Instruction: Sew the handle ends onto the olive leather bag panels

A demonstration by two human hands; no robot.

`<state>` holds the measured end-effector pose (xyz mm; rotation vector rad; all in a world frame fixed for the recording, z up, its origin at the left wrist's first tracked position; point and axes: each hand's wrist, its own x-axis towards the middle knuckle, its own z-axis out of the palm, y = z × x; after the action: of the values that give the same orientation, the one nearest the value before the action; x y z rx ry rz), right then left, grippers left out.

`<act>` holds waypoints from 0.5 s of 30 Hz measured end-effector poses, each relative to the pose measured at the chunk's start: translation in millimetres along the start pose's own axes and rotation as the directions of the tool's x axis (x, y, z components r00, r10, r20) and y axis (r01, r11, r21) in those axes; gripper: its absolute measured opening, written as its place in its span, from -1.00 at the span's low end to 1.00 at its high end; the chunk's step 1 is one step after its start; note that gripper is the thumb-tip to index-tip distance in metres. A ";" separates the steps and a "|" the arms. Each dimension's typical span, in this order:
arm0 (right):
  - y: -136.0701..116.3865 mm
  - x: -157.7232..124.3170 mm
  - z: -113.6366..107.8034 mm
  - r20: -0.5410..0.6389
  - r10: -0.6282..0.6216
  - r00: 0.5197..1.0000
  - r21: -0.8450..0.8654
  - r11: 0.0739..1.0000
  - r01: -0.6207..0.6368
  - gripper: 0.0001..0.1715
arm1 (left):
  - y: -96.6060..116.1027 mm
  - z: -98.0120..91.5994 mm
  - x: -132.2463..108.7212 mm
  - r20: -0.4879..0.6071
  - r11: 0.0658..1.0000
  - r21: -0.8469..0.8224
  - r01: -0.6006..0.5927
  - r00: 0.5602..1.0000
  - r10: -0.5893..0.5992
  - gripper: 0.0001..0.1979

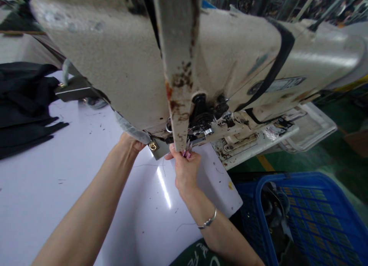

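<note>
A large cream industrial sewing machine [115,59] fills the upper view, and both hands are beneath its head. My left hand [132,144] reaches under the machine's left edge, its fingers mostly hidden. Just right of it is a dark grey flat piece [161,150] with a gold metal clasp [153,145]. My right hand [186,167] is closed around small thread snips [187,153] with pink-purple handles, the blades pointing up. Its thumb and a finger reach the right end of the grey piece; whether they pinch it is unclear. The needle area is hidden by the machine's upright bar [181,86].
Black fabric or straps [25,105] lie at left on the white table [71,174], with loose thread ends scattered about. A blue basket [310,178] holding dark pieces stands low at right. Beyond the machine bed is a clear plastic tray [319,124].
</note>
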<state>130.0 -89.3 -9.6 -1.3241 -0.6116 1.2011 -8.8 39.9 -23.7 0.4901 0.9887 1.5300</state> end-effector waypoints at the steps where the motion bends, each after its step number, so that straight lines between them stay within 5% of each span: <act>1: -0.3 -1.9 -0.8 -0.007 0.008 1.000 -0.031 0.999 -0.009 -0.57 | 1.0 0.6 -1.4 0.015 1.000 0.021 0.018 1.000 -0.018 -0.68; 8: 2.2 -14.0 0.0 0.002 -0.031 1.000 -0.172 0.985 0.031 -0.37 | 13.9 19.2 -26.0 0.201 0.993 0.117 0.001 0.979 -0.024 -0.50; 15: 19.4 -9.2 12.9 -0.056 -0.001 0.998 -0.043 0.999 -0.001 -0.43 | 24.9 38.6 -39.4 0.062 0.999 0.053 0.008 0.998 -0.012 -0.58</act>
<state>109.5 -95.9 -22.3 -1.3896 -0.5998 1.1523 15.1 15.7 26.4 0.5654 0.9837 1.4745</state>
